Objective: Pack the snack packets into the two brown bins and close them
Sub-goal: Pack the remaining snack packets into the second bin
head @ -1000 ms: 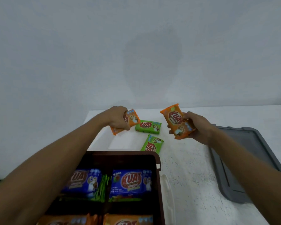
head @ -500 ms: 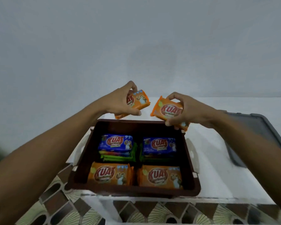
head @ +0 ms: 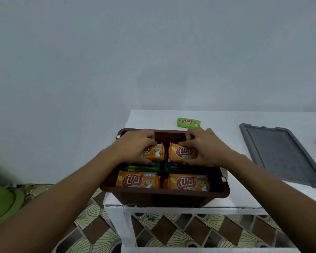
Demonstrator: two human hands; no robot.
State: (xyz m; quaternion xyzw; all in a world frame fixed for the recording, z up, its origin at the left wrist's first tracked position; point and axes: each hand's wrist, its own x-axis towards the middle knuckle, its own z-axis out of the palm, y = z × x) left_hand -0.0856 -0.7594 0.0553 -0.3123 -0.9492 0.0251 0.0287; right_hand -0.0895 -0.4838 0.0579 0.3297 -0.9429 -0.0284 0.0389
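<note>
A brown bin (head: 164,195) stands open at the front edge of the white table (head: 217,119). Inside the bin, my left hand (head: 135,147) grips an orange packet (head: 156,152) over the far-left stack. Beside it my right hand (head: 206,148) grips another orange packet (head: 183,152) over the far-right stack. Green and blue packets (head: 144,168) show under them. Two more orange packets lie in the near half, one on the left (head: 138,179) and one on the right (head: 188,181). A single green packet (head: 188,122) lies on the table behind the bin.
A grey lid (head: 285,156) lies flat on the table to the right of the bin. Patterned floor tiles (head: 171,232) show below the table's front edge. A green object (head: 0,203) sits at the far left. A plain wall is behind.
Both hands have come down from above the bin's far rim into the bin, each still holding its orange packet. The view has tilted down and moved back.
</note>
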